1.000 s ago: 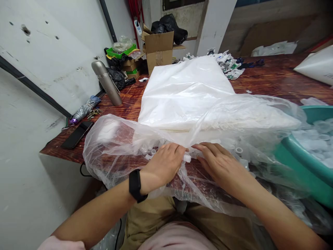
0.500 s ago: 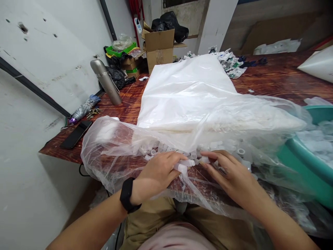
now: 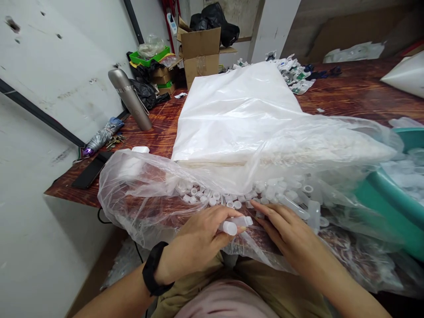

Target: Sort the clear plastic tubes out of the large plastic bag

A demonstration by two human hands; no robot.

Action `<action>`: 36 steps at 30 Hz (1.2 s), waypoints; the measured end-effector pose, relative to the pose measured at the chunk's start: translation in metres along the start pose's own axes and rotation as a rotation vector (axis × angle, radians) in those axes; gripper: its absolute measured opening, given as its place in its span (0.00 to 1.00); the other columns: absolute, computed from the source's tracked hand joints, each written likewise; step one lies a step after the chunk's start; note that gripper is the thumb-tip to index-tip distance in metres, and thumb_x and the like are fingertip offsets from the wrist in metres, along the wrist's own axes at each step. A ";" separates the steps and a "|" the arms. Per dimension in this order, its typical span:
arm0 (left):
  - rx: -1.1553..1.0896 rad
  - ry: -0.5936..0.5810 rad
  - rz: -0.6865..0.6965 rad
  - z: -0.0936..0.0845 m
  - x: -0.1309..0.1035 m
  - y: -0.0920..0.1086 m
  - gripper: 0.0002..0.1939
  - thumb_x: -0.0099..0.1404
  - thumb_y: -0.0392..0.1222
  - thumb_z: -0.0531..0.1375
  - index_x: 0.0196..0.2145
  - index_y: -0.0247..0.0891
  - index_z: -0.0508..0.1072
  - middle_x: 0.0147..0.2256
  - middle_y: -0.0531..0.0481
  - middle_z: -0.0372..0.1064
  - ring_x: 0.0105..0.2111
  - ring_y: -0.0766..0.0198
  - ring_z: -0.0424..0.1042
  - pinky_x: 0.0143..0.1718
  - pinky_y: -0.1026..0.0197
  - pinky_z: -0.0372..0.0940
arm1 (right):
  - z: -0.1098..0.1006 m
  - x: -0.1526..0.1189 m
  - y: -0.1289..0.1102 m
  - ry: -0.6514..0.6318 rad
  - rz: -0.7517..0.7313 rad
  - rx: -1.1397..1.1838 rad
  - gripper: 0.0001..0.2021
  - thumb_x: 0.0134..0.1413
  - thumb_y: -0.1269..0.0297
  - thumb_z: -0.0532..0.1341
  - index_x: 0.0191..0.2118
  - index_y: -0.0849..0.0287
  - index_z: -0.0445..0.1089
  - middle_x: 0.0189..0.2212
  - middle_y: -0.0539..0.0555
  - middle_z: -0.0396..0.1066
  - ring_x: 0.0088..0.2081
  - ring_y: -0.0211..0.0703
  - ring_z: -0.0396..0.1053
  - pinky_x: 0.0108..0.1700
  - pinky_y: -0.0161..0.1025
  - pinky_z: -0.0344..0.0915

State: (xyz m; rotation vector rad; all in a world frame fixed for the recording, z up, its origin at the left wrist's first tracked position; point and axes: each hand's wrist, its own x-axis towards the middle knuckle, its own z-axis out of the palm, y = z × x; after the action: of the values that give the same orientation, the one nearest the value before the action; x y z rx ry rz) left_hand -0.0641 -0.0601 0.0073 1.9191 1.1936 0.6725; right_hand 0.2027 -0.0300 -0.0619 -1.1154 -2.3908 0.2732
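Two small translucent plastic tubes (image 3: 242, 221) are held between the thumb and fingers of my left hand (image 3: 202, 229), one with a white cap end facing me. Just to the right, my right hand (image 3: 285, 223) reaches to the edge of the parts, its fingers bent around a small whitish piece that is mostly hidden. Beyond both hands lie many small white caps (image 3: 237, 205) and larger translucent tubes (image 3: 313, 212), on and partly under a clear plastic bag (image 3: 149, 176).
A large white bag (image 3: 232, 115) lies across the wooden table (image 3: 351, 97). At the right stands a teal basin (image 3: 380, 198) of translucent parts. On the left are a metal flask (image 3: 132, 101), a phone (image 3: 91, 171) and an umbrella (image 3: 104, 134). A cardboard box (image 3: 201, 46) is behind.
My left hand has moved slightly down and nearer with its tubes. My right hand has drawn down a little, away from the tubes. More of the caps behind now show, as the view has shifted.
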 end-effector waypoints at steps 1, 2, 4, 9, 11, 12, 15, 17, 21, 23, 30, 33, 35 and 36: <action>0.007 -0.009 0.001 0.001 -0.001 0.000 0.10 0.80 0.45 0.59 0.53 0.40 0.75 0.51 0.50 0.80 0.51 0.61 0.77 0.57 0.61 0.68 | -0.002 0.000 -0.003 0.020 0.021 0.027 0.22 0.78 0.64 0.54 0.72 0.49 0.60 0.53 0.60 0.78 0.53 0.50 0.80 0.53 0.47 0.78; 0.013 -0.015 -0.001 0.001 -0.002 0.000 0.09 0.80 0.44 0.59 0.53 0.40 0.75 0.50 0.50 0.79 0.51 0.61 0.77 0.57 0.61 0.67 | -0.005 -0.001 -0.007 0.041 0.054 0.068 0.23 0.78 0.64 0.54 0.72 0.48 0.60 0.54 0.60 0.77 0.54 0.49 0.79 0.54 0.46 0.78; 0.022 -0.021 0.000 0.002 -0.004 -0.001 0.09 0.79 0.43 0.61 0.54 0.41 0.74 0.51 0.51 0.79 0.52 0.61 0.77 0.58 0.61 0.67 | -0.011 -0.003 -0.017 0.072 0.139 0.195 0.21 0.77 0.62 0.57 0.70 0.45 0.64 0.57 0.58 0.77 0.56 0.47 0.78 0.55 0.43 0.77; -0.005 -0.021 0.009 0.006 -0.006 -0.001 0.11 0.79 0.41 0.62 0.56 0.40 0.74 0.52 0.50 0.78 0.54 0.62 0.76 0.59 0.62 0.66 | -0.022 -0.011 -0.037 0.107 0.378 0.548 0.10 0.70 0.54 0.65 0.51 0.47 0.78 0.51 0.55 0.75 0.51 0.45 0.79 0.46 0.34 0.79; -0.026 -0.026 0.015 0.008 -0.006 -0.001 0.10 0.78 0.42 0.62 0.55 0.41 0.74 0.52 0.51 0.79 0.53 0.62 0.77 0.58 0.62 0.67 | -0.024 -0.013 -0.041 0.137 0.432 0.604 0.10 0.68 0.53 0.67 0.48 0.49 0.80 0.48 0.55 0.75 0.46 0.44 0.80 0.41 0.32 0.80; -0.033 -0.028 0.017 0.009 -0.006 -0.002 0.11 0.78 0.42 0.62 0.55 0.41 0.74 0.51 0.51 0.79 0.53 0.62 0.77 0.58 0.62 0.67 | -0.024 -0.014 -0.043 0.138 0.431 0.601 0.10 0.68 0.53 0.67 0.49 0.49 0.80 0.48 0.55 0.76 0.45 0.44 0.80 0.41 0.32 0.80; -0.038 -0.029 0.039 0.009 -0.006 -0.002 0.11 0.78 0.42 0.63 0.56 0.42 0.75 0.51 0.49 0.80 0.52 0.61 0.78 0.58 0.59 0.68 | -0.027 -0.017 -0.047 0.134 0.297 0.505 0.12 0.71 0.58 0.64 0.55 0.46 0.79 0.50 0.55 0.78 0.50 0.47 0.81 0.50 0.37 0.80; -0.020 -0.039 0.074 0.008 -0.007 -0.002 0.11 0.77 0.40 0.64 0.55 0.41 0.75 0.51 0.47 0.80 0.51 0.59 0.78 0.57 0.58 0.69 | -0.029 -0.018 -0.051 0.132 0.174 0.425 0.15 0.73 0.60 0.61 0.59 0.42 0.77 0.49 0.54 0.78 0.50 0.46 0.81 0.52 0.37 0.80; 0.072 -0.031 0.200 0.007 -0.007 -0.001 0.11 0.75 0.37 0.65 0.54 0.39 0.76 0.49 0.46 0.81 0.50 0.57 0.79 0.54 0.57 0.71 | -0.029 -0.019 -0.060 0.145 0.086 0.347 0.18 0.74 0.63 0.59 0.64 0.39 0.73 0.43 0.52 0.78 0.42 0.43 0.82 0.46 0.37 0.81; 0.138 0.001 0.269 0.008 -0.008 -0.001 0.10 0.76 0.38 0.64 0.53 0.38 0.76 0.48 0.45 0.81 0.49 0.57 0.79 0.54 0.57 0.71 | -0.028 -0.019 -0.064 0.145 0.117 0.330 0.18 0.75 0.63 0.58 0.64 0.41 0.71 0.44 0.52 0.81 0.43 0.46 0.83 0.48 0.41 0.81; 0.173 0.018 0.277 0.016 -0.012 -0.002 0.12 0.75 0.38 0.65 0.55 0.39 0.75 0.49 0.47 0.81 0.50 0.57 0.79 0.54 0.58 0.70 | -0.029 -0.027 -0.059 0.019 0.183 0.231 0.20 0.75 0.58 0.57 0.68 0.46 0.64 0.55 0.55 0.82 0.52 0.51 0.83 0.48 0.41 0.83; 0.148 -0.023 0.246 0.015 -0.009 0.002 0.10 0.75 0.37 0.66 0.53 0.38 0.75 0.49 0.47 0.81 0.50 0.57 0.79 0.55 0.58 0.69 | -0.032 -0.024 -0.057 0.027 0.148 0.190 0.19 0.77 0.59 0.53 0.68 0.45 0.62 0.55 0.54 0.82 0.51 0.46 0.84 0.48 0.38 0.82; 0.115 -0.041 0.208 0.015 -0.006 0.004 0.10 0.74 0.36 0.66 0.52 0.38 0.76 0.49 0.48 0.82 0.50 0.58 0.80 0.55 0.58 0.69 | -0.033 -0.019 -0.058 0.054 0.109 0.172 0.19 0.78 0.59 0.52 0.69 0.47 0.59 0.54 0.56 0.82 0.51 0.46 0.84 0.48 0.38 0.82; 0.087 -0.046 0.180 0.015 -0.004 0.004 0.10 0.74 0.36 0.66 0.51 0.38 0.76 0.49 0.48 0.82 0.50 0.58 0.80 0.55 0.59 0.70 | -0.033 -0.017 -0.059 0.075 0.077 0.160 0.19 0.78 0.58 0.53 0.69 0.48 0.59 0.54 0.57 0.82 0.51 0.47 0.84 0.49 0.39 0.82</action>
State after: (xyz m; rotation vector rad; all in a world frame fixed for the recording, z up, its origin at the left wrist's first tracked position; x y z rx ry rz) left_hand -0.0524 -0.0695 0.0017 2.1219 1.0455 0.6755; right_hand 0.1894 -0.0819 -0.0176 -1.1239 -2.2213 0.4337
